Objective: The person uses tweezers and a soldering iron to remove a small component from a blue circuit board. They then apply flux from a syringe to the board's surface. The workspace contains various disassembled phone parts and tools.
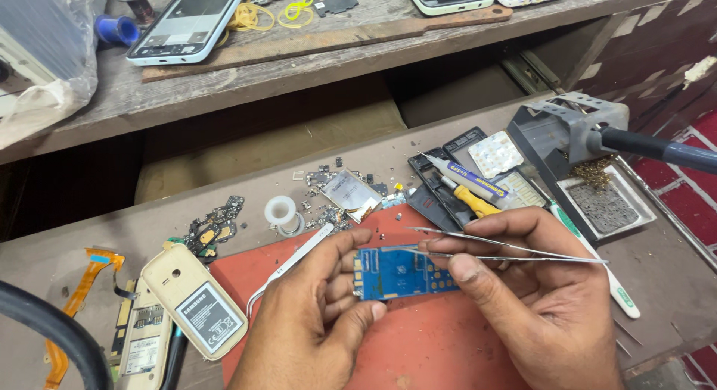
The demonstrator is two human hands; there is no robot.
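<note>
Lower centre: left hand (314, 315) grips blue circuit board (399, 272); right hand (534, 300) pinches tweezers (508, 250), tips on board.

My left hand (310, 315) pinches a small blue circuit board (399, 273) by its left end, over the red mat (418, 345). My right hand (530, 293) grips fine steel tweezers (508, 250), tips on the board's top edge (a second, curved pair (287, 267) lies just behind my left thumb). A cream phone back (194, 300) lies to the left.
</note>
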